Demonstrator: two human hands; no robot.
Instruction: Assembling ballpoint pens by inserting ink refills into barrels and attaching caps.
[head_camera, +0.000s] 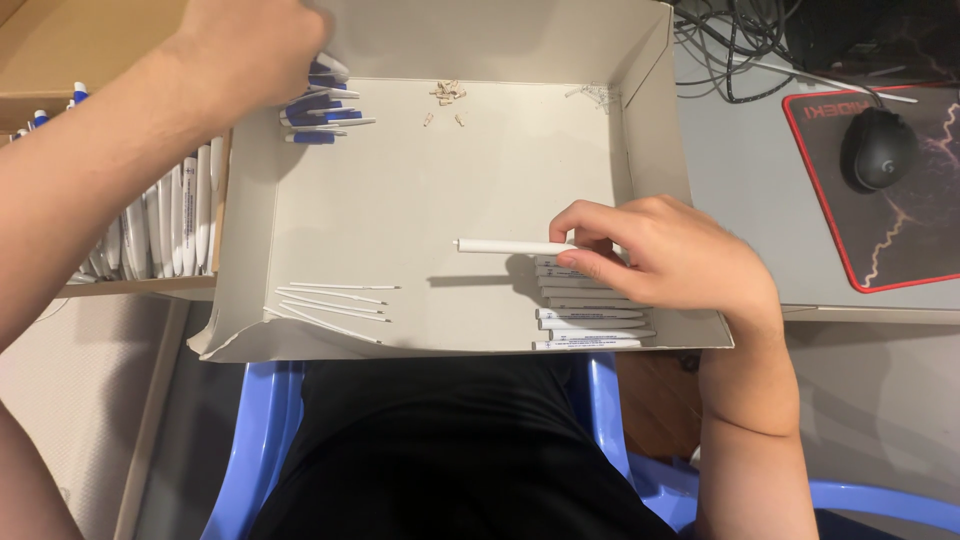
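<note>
Right hand (665, 255) pinching white pen barrel (515, 246) level above barrel stack (590, 310) at 4 o'clock in cardboard tray (450, 200). Left hand (250, 50) closed on blue pen tips (320, 105) at 11 o'clock. Refills (335, 303) sorted at 7 o'clock.

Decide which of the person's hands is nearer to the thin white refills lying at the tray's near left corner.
Right, narrowly. The right hand holds a white pen barrel across the tray, right of the refills. The left hand is at the blue pen parts in the far left corner.
</note>
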